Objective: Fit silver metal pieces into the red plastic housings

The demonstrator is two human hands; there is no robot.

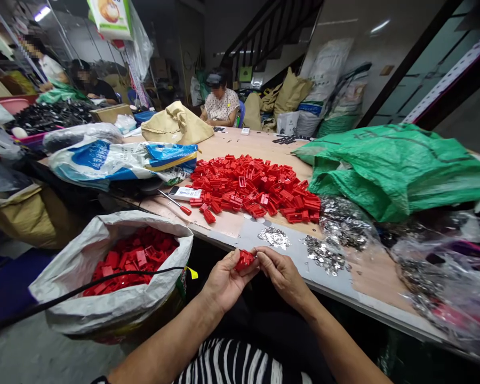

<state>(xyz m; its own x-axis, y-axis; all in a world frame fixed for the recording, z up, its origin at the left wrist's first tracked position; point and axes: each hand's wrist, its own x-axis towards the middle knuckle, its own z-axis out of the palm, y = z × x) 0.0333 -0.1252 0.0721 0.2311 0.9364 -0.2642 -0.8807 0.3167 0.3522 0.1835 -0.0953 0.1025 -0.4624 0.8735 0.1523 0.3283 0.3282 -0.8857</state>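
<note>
My left hand [225,281] is closed around a red plastic part [245,260], held just in front of the table's near edge. Beside it, the fingers of my right hand [278,269] pinch together at the part's right side; a small, thin, shiny piece seems to show at the fingertips, too small to name. A big heap of like red plastic parts [252,184] lies on the table beyond my hands. Closer in are two small piles of flat silvery metal pieces [274,238], one to the right of the other.
An open white sack [60,298] of red parts stands at lower left, a black cord across it. A red-handled screwdriver [184,209] lies by the heap. Green sacking [392,165] and clear bags [456,288] cover the right side. Several people sit farther back.
</note>
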